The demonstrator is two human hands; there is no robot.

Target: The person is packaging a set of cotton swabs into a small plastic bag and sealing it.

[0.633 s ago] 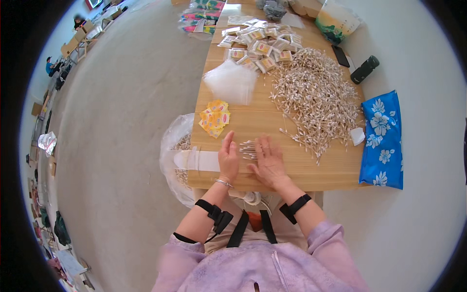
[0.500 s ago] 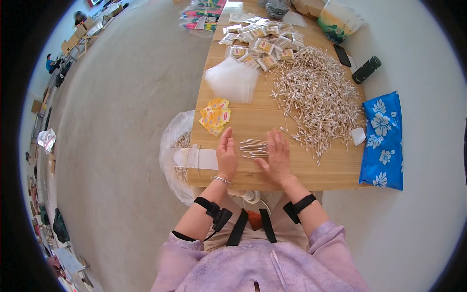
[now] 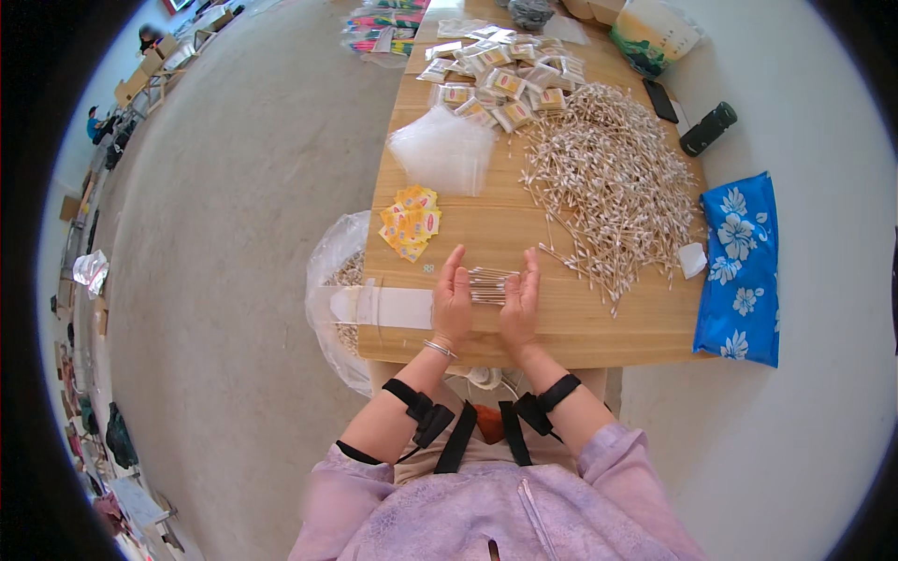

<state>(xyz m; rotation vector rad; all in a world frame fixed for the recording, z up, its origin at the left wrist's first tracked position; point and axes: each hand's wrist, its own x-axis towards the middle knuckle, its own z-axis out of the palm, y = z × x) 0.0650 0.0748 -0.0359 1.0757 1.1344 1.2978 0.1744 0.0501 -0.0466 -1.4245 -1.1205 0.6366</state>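
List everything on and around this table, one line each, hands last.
cotton swabs: big loose pile, white and tan, table's right half
swab bundle: one small bunch, between the hands
clear bags: one stack, see-through, table's left middle
yellow packets: small heap, yellow and red, left edge
filled packets: many, far end
plastic bag: one, clear, hanging off the left edge
blue cloth: one, flowered, right edge
phone: one, black, far right
table: one, wooden
left hand; right hand: both open, flanking the bundle

the cotton swabs (image 3: 488, 285) between my hands are white-tipped with pale tan sticks. the counter (image 3: 580, 323) is light wood. the sachets (image 3: 410, 222) are yellow and red, the cloth (image 3: 744, 266) blue with white flowers, my sleeves (image 3: 636, 486) lilac.
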